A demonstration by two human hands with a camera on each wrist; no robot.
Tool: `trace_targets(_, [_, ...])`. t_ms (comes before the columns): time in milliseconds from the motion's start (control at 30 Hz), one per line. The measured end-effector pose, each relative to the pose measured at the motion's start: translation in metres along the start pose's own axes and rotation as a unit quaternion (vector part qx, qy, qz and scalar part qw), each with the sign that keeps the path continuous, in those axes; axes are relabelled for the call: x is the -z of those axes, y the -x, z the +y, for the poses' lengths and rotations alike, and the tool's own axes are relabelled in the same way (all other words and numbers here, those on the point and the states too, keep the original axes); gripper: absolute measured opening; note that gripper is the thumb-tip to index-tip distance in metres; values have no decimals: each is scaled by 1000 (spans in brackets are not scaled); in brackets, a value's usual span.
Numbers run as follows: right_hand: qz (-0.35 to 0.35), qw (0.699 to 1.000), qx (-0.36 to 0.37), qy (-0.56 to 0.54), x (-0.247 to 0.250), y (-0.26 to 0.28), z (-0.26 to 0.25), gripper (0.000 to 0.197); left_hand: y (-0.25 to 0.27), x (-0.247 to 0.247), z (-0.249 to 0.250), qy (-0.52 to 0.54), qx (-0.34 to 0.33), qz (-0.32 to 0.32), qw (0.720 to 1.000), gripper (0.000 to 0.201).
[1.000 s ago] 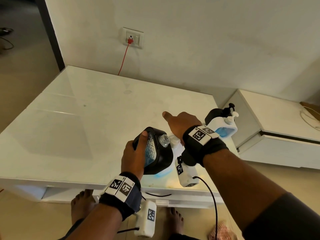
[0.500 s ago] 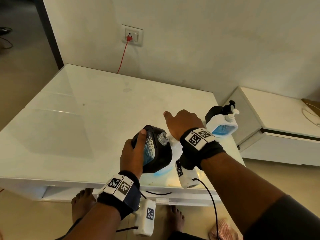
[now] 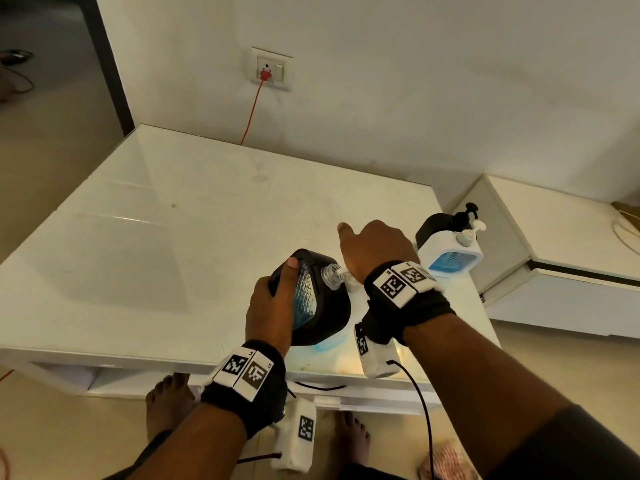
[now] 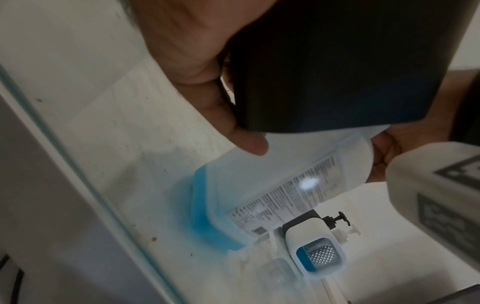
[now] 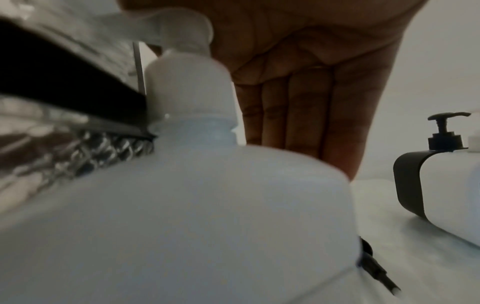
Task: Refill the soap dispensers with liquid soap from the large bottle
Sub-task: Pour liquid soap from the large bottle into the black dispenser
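Two hands work at the large bottle (image 4: 272,197) on the desk (image 3: 194,216). The left hand (image 3: 273,306) grips a tilted black dispenser (image 3: 322,306), its open neck at the bottle's pump. The right hand (image 3: 375,251), fingers straight, presses that pump; two more dispensers (image 3: 450,251) stand right of the bottle.

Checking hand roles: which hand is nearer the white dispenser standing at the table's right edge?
Right. The right hand presses the large bottle's pump just beside the white dispenser; the left hand grips the black dispenser farther away.
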State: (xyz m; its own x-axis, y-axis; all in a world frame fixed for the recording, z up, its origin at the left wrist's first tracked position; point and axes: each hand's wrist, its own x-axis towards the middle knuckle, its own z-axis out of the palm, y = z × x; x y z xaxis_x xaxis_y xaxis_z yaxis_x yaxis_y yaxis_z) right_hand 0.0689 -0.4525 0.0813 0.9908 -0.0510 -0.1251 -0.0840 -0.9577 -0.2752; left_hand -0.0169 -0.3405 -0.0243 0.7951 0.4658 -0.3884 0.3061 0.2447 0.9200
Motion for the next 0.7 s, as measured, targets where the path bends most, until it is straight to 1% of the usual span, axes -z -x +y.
trace_targets(67, [4,1000,4,6,0,2,-1,54,1,1,2,5,-2,-2,1000,98])
trace_targets(133, [-9,1000,5,11,1,3,-1,55,1,1,1,-1,-4,-5,1000,97])
trace_targets(333, [-88,996,-17,-14,7,-10,-9,57,2,1,2,-11,-9,-11,1000,99])
trace_targets(433, [-74,997,-9,-1,6,-11,-7,56,1,1,4,-6,-6,-8,1000,98])
trace_targets(500, [-57,998,-3,9,4,-10,-5,52,2,1,4,-9,-7,-4,1000,97])
trace_targets(600, [-37,999,-6,6,3,-6,-2,48,2,1,2,-7,-12,-6,1000,100])
trace_targets(633, [-29,1000,-6,5,3,-4,-2,46,2,1,1,-6,-10,-5,1000,99])
trace_targets(700, [-18,1000,-5,4,2,-1,-1,43,1,1,1,-5,-8,0,1000,87])
